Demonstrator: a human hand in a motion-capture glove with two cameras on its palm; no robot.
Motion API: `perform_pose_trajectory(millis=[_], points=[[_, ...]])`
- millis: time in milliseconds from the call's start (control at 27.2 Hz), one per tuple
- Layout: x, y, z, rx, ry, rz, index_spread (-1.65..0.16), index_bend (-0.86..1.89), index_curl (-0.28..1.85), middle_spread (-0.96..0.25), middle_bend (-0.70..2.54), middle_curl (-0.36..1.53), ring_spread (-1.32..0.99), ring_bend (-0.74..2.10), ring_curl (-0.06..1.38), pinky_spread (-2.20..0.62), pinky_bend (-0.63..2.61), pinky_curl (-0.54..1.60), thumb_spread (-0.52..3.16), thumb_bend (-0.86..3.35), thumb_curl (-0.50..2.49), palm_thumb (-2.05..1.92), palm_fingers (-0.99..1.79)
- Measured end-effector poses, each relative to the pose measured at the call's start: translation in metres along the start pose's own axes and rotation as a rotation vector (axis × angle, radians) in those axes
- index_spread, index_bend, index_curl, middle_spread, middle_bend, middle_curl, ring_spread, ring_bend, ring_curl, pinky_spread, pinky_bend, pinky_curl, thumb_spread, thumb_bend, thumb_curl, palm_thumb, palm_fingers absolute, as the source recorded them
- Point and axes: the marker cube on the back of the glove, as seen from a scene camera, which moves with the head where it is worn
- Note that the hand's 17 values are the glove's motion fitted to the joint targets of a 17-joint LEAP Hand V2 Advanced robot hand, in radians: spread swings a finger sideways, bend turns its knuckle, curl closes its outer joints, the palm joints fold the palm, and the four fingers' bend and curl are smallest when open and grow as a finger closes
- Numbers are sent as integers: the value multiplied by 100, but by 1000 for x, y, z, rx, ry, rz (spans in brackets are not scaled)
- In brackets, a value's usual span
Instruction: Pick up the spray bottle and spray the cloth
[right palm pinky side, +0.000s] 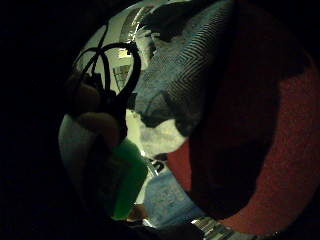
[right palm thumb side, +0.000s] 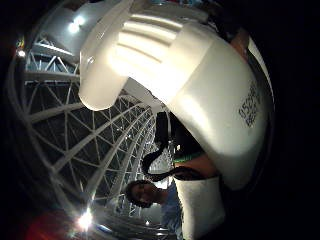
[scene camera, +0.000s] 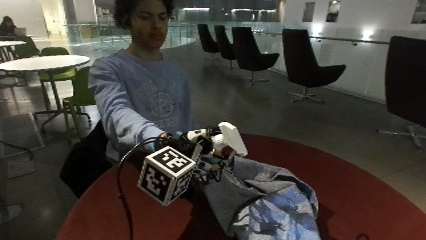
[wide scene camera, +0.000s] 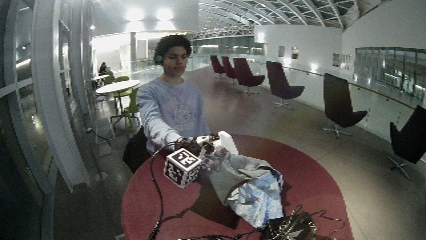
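One crumpled grey-and-blue cloth (scene camera: 263, 200) lies heaped on the round red counter (scene camera: 346, 180), nearest the outside camera, and everything else can be placed from it. Just above the cloth's far edge, the gloved right hand (scene camera: 190, 147) holds a spray bottle (scene camera: 223, 140) lifted off the counter, its white spray head (scene camera: 231, 138) tilted over the fabric. The grip is closed around the bottle: in the thumb-side palm view the white spray head (right palm thumb side: 190, 75) fills most of the picture, close against the palm, and in the little-finger-side view a green part of the bottle (right palm pinky side: 127, 180) runs alongside a fingertip, with the cloth's herringbone weave (right palm pinky side: 195, 65) and the red counter (right palm pinky side: 280, 165) beyond it. Whether the nozzle touches the cloth cannot be told; it appears just above it. Behind the cloth, the person in a light blue sweatshirt (scene camera: 143, 100) sits at the counter's far side with the right arm stretched forward. Farther back than the cloth stand dark chairs (scene camera: 306, 65) and a white round table (scene camera: 43, 62).
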Motion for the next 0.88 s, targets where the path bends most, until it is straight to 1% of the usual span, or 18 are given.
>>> perform_pose_trajectory(millis=[884], points=[[-2, 0, -3, -27, 2, 34, -24, 11, 28, -2, 34, 47, -3, 61, 42, 6, 39, 39, 114, -2, 41, 60, 115]])
